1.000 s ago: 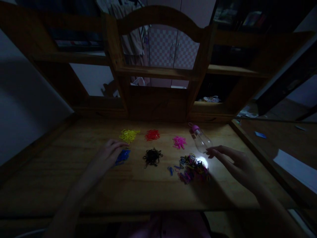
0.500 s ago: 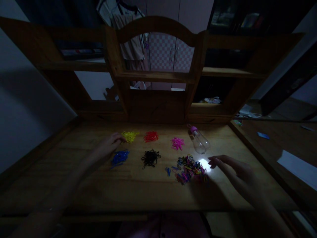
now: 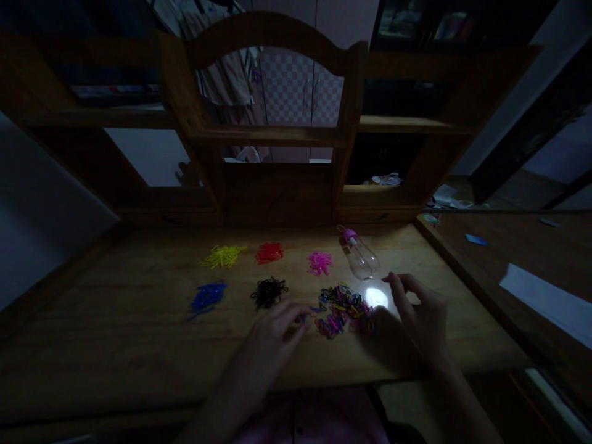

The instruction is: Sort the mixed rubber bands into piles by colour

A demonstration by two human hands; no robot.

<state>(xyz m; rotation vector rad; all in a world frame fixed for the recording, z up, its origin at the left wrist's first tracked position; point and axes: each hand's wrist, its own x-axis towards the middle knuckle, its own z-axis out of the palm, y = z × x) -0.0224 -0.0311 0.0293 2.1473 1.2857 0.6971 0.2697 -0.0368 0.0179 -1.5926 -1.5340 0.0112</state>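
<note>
Wooden desk: dimly lit
Left hand: at loose bands beside mixed pile; I can't tell whether fingers grip
Right hand: near bottle, grip unclear

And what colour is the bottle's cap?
Pinkish purple; the cap shows best in the head view.

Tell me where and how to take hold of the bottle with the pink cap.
The bottle is probably best gripped around its narrow neck, just below the pink cap, with the right hand coming from above and the right. It appears to lie on its side, cap pointing away; the neck is slimmer than the rounded body, and the pink pile sits to its left.
</note>
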